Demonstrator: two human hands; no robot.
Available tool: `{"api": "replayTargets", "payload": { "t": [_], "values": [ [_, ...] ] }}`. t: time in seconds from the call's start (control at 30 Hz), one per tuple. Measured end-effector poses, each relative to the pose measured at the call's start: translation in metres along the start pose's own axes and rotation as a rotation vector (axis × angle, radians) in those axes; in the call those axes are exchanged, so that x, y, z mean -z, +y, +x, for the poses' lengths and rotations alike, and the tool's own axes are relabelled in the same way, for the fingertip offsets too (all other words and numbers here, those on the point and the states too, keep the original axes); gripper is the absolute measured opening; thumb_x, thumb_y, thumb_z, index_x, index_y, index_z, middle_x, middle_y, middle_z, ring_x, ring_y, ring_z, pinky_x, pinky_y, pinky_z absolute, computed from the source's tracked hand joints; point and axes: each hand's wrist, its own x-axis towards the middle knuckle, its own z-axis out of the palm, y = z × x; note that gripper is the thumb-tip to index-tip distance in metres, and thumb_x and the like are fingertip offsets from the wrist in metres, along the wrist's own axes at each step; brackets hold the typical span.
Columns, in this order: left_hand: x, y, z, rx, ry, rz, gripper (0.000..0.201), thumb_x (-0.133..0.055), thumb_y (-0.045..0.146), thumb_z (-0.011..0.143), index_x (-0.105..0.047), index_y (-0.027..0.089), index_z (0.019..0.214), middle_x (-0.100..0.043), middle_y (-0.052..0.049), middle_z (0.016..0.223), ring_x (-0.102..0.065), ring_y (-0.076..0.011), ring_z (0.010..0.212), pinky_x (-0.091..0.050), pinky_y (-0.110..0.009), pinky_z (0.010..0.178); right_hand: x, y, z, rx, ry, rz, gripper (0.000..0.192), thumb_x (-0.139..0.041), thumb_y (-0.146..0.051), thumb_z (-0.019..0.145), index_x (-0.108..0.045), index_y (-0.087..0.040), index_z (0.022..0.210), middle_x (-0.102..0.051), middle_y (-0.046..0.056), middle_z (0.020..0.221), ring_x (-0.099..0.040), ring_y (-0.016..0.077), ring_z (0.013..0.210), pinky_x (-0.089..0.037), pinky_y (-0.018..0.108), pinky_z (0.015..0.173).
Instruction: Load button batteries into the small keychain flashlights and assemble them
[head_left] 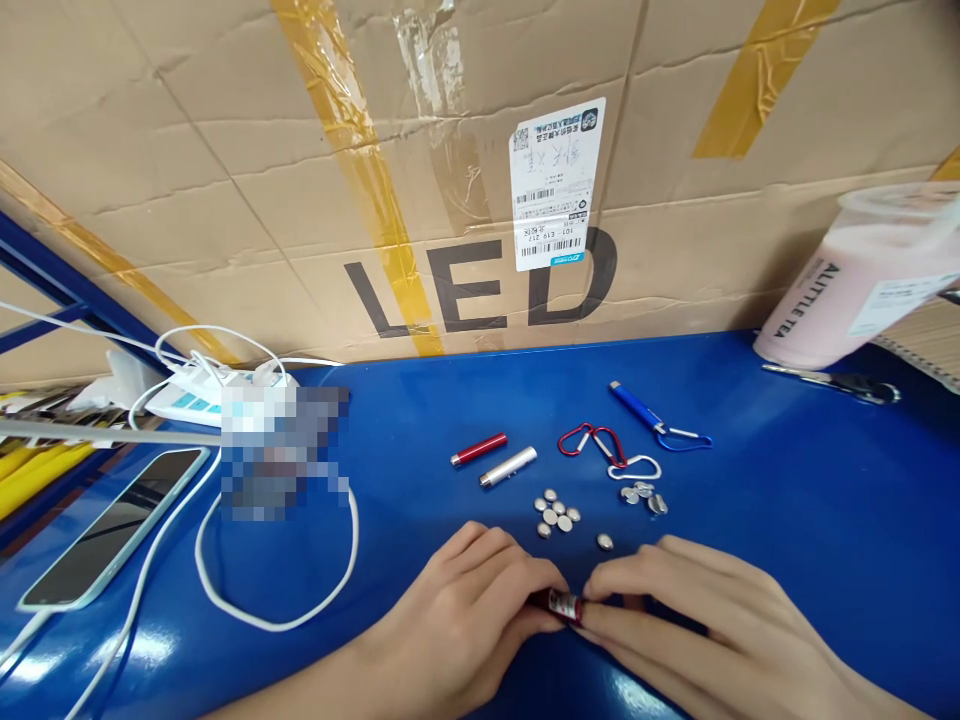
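Both hands meet at the near edge of the blue table, fingertips pinched from either side on a small red flashlight piece: the left hand curls around its body, mostly hiding it, while the right hand grips the metal-ringed end that shows between the thumbs. Just beyond the knuckles lies a cluster of button cells, with one stray cell nearer the right hand and a few small metal caps beside them. Farther back sit a red tube, a silver tube, a red carabiner, a white carabiner and a complete blue keychain light. By the look of it, the step in hand is fitting or twisting the end piece on the red body, though whether it is going on or coming off cannot be told. The next move would call for a steady hold with the left hand and a fine turn from the right, keeping the small part square to the body. A phone on a white cable lies to the left, a pink drink cup to the right.
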Motion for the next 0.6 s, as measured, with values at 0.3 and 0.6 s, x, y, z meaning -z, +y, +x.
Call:
{"api": "replayTargets", "payload": {
  "t": [0.3, 0.6],
  "values": [
    [-0.004, -0.003, -0.006, 0.244, 0.128, -0.151, 0.013, -0.046, 0.015, 0.092, -0.048, 0.02, 0.104, -0.061, -0.002, 0.089, -0.053, -0.015, 0.078, -0.043, -0.026, 0.072, -0.012, 0.013, -0.008, -0.168, 0.009, -0.225, 0.026, -0.044, -0.031, 0.094, -0.067, -0.02, 0.087, -0.069, 0.003, 0.083, -0.066, 0.0146, 0.059, -0.051, 0.026, 0.048],
    [-0.002, -0.001, -0.004, 0.216, 0.113, -0.152, 0.009, -0.046, 0.015, 0.091, -0.047, 0.019, 0.098, -0.059, -0.001, 0.085, -0.05, -0.0142, 0.074, -0.039, -0.026, 0.07, -0.01, 0.018, -0.009, -0.167, -0.071, -0.24, 0.038, -0.033, -0.026, 0.098, -0.068, -0.019, 0.084, -0.069, 0.003, 0.076, -0.067, 0.0163, 0.064, -0.052, 0.027, 0.05]
  ]
}}
